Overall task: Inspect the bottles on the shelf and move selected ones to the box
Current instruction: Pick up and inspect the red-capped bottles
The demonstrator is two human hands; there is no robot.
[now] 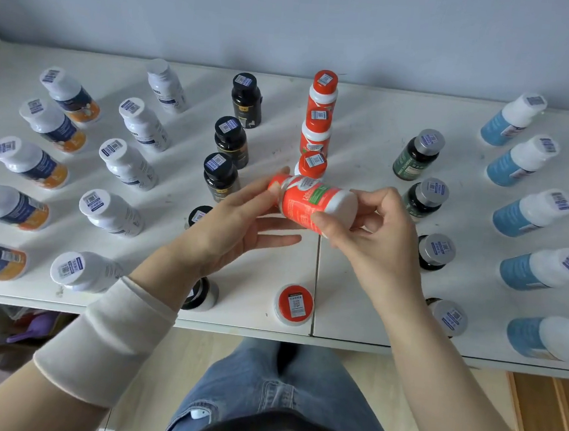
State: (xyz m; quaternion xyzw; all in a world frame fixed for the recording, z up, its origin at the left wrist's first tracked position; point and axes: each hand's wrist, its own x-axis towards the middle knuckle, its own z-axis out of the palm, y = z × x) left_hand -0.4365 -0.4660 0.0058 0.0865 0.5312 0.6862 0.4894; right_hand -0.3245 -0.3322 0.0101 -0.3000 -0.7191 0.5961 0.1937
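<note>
Farthest out to the left of the left fingers, navy-and-orange bottles [31, 162] with white caps stand in a column on the white shelf [363, 126]. Closer in comes a column of white bottles [127, 163]. The black bottles [220, 175] come next, and the nearest of them stands just behind the left knuckles. Every visible cap carries a small code sticker. The left hand [230, 224], with a cream sleeve [107, 337] pushed up the forearm, pinches the cap end of the red bottle [306, 201] between thumb and forefinger, while its remaining fingers stretch out loosely apart beneath. The red bottle lies on its side in the air between both sets of fingers, lifted clear of the shelf, with its white base turned toward the right hand. Directly beyond the fingertips, a line of red-capped bottles [318, 129] runs back toward the wall. One more red-capped bottle [294, 304] stands on the near side of the fingers, close to the shelf edge. The right hand [380, 241] grips the base end, its thumb [323, 223] pressed on the label and its fingers curled round the far side. Just right of those fingers stand dark green bottles [419, 155] with grey caps. Well beyond them to the right is a column of blue bottles [531, 212] with white caps.
</note>
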